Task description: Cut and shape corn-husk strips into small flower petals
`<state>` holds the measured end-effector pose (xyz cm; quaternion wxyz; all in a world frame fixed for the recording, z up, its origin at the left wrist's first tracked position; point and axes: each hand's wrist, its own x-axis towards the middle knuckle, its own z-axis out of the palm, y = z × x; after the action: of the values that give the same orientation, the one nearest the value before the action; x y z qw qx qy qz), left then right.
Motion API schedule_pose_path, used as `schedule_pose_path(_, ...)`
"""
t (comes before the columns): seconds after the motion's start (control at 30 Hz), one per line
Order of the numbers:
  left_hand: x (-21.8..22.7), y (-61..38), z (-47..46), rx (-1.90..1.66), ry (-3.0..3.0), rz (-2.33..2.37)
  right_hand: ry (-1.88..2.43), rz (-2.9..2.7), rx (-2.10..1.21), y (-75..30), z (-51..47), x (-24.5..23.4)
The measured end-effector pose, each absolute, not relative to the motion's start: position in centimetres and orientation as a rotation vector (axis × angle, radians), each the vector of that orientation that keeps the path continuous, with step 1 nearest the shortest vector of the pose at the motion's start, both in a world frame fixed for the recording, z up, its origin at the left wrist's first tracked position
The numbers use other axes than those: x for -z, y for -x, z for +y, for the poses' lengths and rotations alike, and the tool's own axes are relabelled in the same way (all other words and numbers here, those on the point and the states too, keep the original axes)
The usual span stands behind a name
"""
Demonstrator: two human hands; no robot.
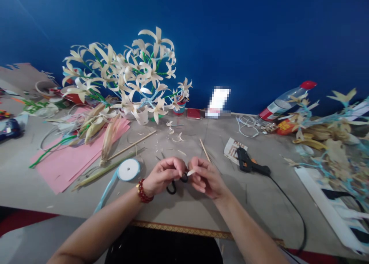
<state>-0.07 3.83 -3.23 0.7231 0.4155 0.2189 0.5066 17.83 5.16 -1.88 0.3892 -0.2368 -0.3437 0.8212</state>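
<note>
Close together over the middle of the table are my two hands. A small cream petal-like piece [191, 172] is pinched between the thumb and fingers of my right hand [208, 178]. My left hand [165, 174], with a red bead bracelet at its wrist, is closed in a pinch, and what sits in its fingertips is hidden. Under the hands lie scissors with black handles [172, 188], their blades partly covered. A roll of light blue ribbon [129, 169] rests left of my left hand. Cut cream scraps [179, 137] are scattered beyond the fingers.
Cream flowers [152, 69] on green and blue stems stand at the back. Pink paper [54, 169] and dried husks [108, 139] lie left. On the right are a black glue gun [250, 163] with its cord, a tilted bottle [284, 100] and a white power strip [319, 202].
</note>
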Motion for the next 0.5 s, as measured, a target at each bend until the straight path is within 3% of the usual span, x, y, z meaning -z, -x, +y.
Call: schedule_pose_path(0.5,2.41,0.69,3.94,-1.042,-1.115,0.618,0.825,-1.251,-1.897,-18.22,5.30,1.79)
